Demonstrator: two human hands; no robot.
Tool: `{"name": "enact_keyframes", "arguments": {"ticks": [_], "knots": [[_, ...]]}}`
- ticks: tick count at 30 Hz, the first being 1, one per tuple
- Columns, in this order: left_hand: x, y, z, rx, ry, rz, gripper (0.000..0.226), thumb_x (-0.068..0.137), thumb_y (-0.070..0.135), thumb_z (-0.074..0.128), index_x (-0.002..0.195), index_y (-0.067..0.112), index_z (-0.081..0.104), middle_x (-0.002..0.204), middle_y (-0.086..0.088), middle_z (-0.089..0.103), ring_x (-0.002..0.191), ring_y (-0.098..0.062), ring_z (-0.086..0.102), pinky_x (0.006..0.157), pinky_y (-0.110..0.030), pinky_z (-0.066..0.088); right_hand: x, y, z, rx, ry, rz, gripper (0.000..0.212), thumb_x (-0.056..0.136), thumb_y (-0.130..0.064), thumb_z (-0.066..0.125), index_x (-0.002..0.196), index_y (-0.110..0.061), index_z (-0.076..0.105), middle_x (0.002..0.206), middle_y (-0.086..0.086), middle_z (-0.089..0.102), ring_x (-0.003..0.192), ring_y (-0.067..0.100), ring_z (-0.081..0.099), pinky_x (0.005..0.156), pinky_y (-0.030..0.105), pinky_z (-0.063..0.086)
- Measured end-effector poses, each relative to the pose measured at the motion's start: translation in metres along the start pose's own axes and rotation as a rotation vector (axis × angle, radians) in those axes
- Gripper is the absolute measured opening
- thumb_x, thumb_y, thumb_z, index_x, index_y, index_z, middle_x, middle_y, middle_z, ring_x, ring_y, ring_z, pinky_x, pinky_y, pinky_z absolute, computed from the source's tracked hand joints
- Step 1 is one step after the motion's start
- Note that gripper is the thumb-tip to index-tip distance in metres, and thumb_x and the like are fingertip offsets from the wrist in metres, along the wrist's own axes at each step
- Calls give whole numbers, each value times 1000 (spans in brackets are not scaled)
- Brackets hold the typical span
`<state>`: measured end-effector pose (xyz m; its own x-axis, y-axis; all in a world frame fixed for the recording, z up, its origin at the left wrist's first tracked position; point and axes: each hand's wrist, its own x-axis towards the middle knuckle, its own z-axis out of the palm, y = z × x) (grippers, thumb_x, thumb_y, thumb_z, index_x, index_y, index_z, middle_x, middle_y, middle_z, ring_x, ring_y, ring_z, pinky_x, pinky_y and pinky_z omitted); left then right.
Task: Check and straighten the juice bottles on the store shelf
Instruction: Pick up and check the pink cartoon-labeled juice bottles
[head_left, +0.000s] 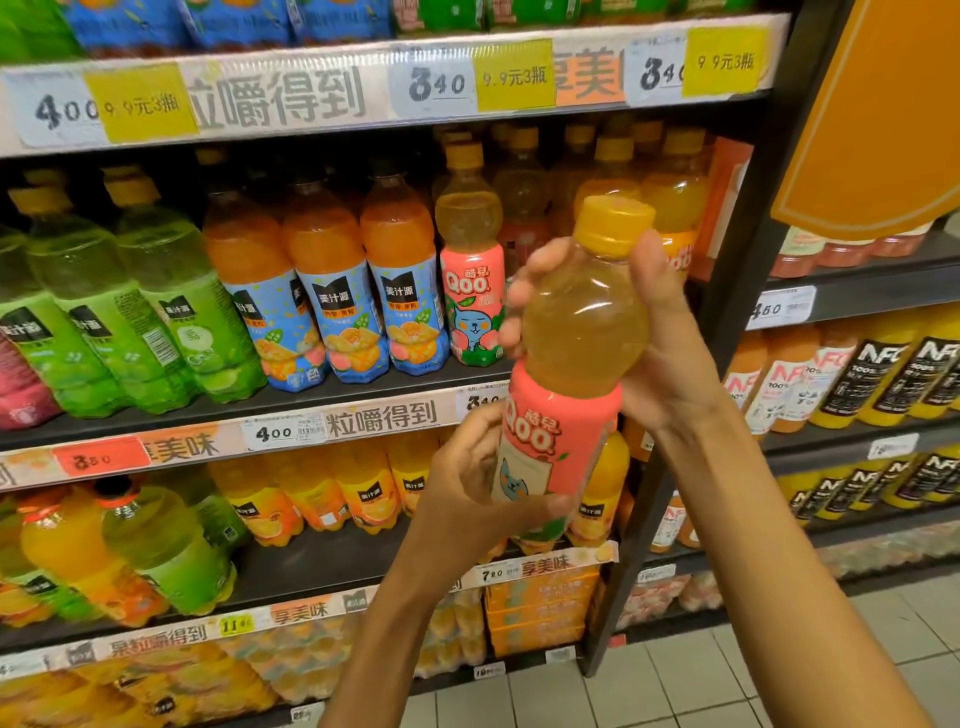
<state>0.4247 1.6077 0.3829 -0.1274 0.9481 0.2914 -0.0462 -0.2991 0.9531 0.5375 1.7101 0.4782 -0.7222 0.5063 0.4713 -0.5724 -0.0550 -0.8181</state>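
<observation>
A: So, where is the bottle (571, 364)?

B: Off the shelf (291, 415), held in front of it in both hands, tilted a little with its yellow cap (613, 226) leaning to the right.

A: And the right hand (670, 353)?

B: It comes up from the lower right, forearm slanting, and wraps the clear upper part just under the cap. The thumb lies along the right side and the fingertips (524, 291) curl round the far left side.

A: The left hand (467, 478)?

B: Lower, its wrist rising from below. Its fingers curl round the pink label, the thumb pressed across the bottom of it.

A: What stands behind?

B: A matching pink-label bottle (470, 280) upright on the middle shelf, just beside blue-label orange bottles (332, 291), with green bottles (130, 296) further left.
</observation>
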Motion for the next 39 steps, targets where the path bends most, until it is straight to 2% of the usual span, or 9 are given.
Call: {"name": "enact_keyframes", "arguments": {"ticks": [6,11,15,21,24,27,31,34,39], "knots": [[6,1,19,61,221,86,64,77,52,60,127,14,49,110,4,68,103,-13,65,78,-25,54,12,0,2,-134,414,-3,42,93,-48,47,95,-12,68,91,7,71,90,25,66,82,35,53],[9,7,10,-84,177,-70,48,76,69,44,96,34,70,94,-4,73,88,-20,70,71,-29,56,9,2,-1,10,315,0,41,97,-43,43,110,-11,64,99,3,70,97,16,66,85,31,53],[6,6,14,-364,-44,-246,73,81,71,44,126,15,60,102,-11,71,82,-22,70,70,-33,55,13,7,-2,135,240,35,41,85,-46,59,103,-10,66,95,8,68,87,23,67,78,36,57],[18,10,6,-12,175,-151,49,89,65,34,107,34,68,107,2,73,102,-14,68,86,-34,55,19,4,-6,-143,426,6,28,90,-37,56,97,-13,67,92,9,68,86,23,64,77,35,52],[25,13,18,42,223,-95,46,90,59,43,106,21,63,95,5,75,91,-10,70,71,-22,57,19,4,-5,-233,459,-12,25,94,-38,56,96,-15,66,85,-1,72,82,12,68,69,25,54],[24,13,24,1,263,-87,45,73,61,43,92,27,65,81,14,74,81,-4,71,62,-14,53,17,5,-8,-154,408,19,22,97,-35,52,91,-20,69,86,-3,73,87,11,68,77,28,53],[15,11,15,-115,168,-209,61,71,78,45,105,33,69,101,0,74,95,-18,70,79,-32,57,18,7,-12,-117,345,96,30,92,-37,53,107,-14,65,108,8,67,102,24,65,95,42,49],[14,9,16,-159,117,-288,80,63,75,41,120,23,61,108,-7,72,100,-24,68,83,-36,56,22,10,-11,-26,314,90,30,88,-35,53,105,-12,64,101,11,66,88,23,67,81,39,54],[20,7,12,22,273,-182,65,71,71,44,99,17,66,89,2,75,86,-12,70,72,-23,57,19,15,-8,-150,412,40,23,87,-29,63,102,-12,64,94,10,67,86,21,65,70,30,55]]}}
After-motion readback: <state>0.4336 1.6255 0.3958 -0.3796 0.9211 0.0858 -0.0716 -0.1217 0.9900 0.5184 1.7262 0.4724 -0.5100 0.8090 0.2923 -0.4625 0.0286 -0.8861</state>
